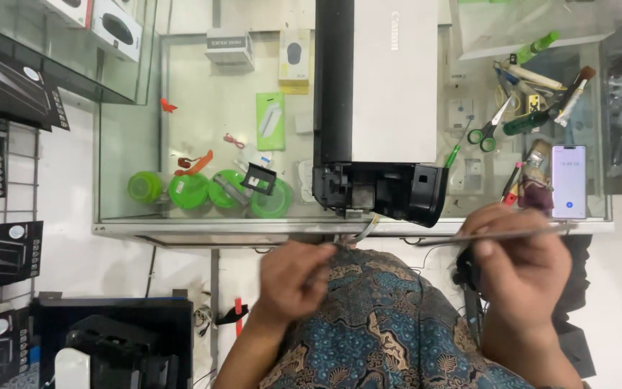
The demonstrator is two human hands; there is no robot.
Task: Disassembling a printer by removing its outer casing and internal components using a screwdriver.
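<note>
While the printer (376,101) lies on the glass bench (203,108), right hand (523,263) fingers pinch a thin stiff metal rod (498,233) below it; left hand (293,277) fingers close on a light flat cable (363,232), likely fragile—hold near its end.

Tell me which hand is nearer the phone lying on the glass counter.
Right. The right hand, holding a thin metal tool, sits just below the phone. The left hand is far off to its left, past the printer.
</note>
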